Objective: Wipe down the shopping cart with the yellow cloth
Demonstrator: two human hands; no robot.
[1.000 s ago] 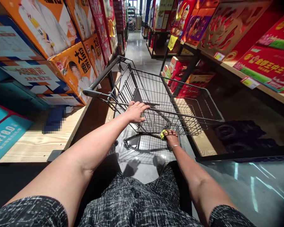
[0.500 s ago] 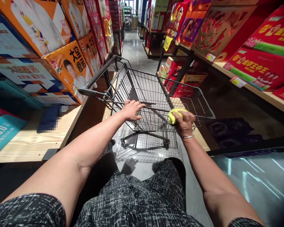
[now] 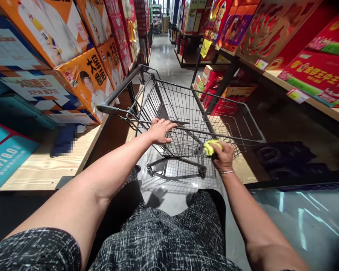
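A grey wire shopping cart [image 3: 180,94] stands in front of my legs, turned at an angle. My left hand [image 3: 161,131] rests on its near top rail, fingers stretched out and thumb spread below them. In my right hand [image 3: 225,154] is a bunched yellow-green cloth [image 3: 211,148], gripped between thumb and fingers. That hand is just on the near side of the rail, toward its right end. Whether the cloth touches the cart, I cannot tell. The cart's handle [image 3: 121,89] points to the left.
Orange boxes [image 3: 84,81] are stacked on a wooden shelf [image 3: 31,169] at the left, beside a teal box [image 3: 14,158]. Red gift boxes [image 3: 319,75] line the right shelf [image 3: 307,99]. A tiled aisle [image 3: 165,52] runs ahead between the displays.
My right hand has moved down with the cloth, away from the cart's rail. The left hand keeps its place on the rail. The view has shifted slightly.
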